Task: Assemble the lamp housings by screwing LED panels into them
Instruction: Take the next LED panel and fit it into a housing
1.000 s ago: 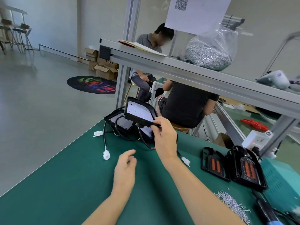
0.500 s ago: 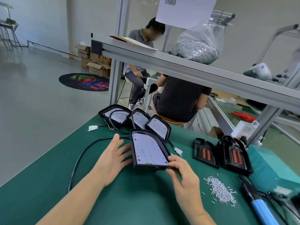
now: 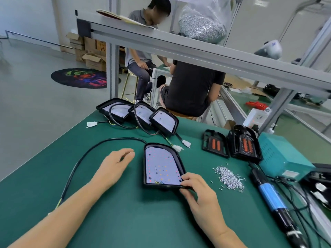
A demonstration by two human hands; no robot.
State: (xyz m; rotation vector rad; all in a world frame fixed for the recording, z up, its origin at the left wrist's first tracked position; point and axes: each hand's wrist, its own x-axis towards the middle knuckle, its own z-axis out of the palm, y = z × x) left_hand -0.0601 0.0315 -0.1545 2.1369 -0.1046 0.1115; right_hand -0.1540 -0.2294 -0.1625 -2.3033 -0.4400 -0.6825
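A black lamp housing (image 3: pixel 180 162) with a white LED panel (image 3: pixel 161 167) inside lies flat on the green table mat (image 3: pixel 125 212) in front of me. My right hand (image 3: pixel 198 192) pinches its near right corner. My left hand (image 3: pixel 114 167) hovers just left of the housing with loosely curled fingers and holds nothing. The housing's black cable (image 3: pixel 86 156) loops away to the left. A pile of small silver screws (image 3: pixel 229 178) lies to the right. A blue electric screwdriver (image 3: pixel 272 196) lies at the right edge.
Three more housings with panels (image 3: pixel 139 113) lean together at the back of the mat. Two black covers with orange inserts (image 3: pixel 231 144) stand at the right, next to a teal power box (image 3: pixel 281 156). An aluminium shelf (image 3: pixel 179 51) carries a bag of screws. Two people sit beyond the table.
My right hand brought the housing from the back pile down to the mat in front of me. My left hand drew back slightly from its left edge.
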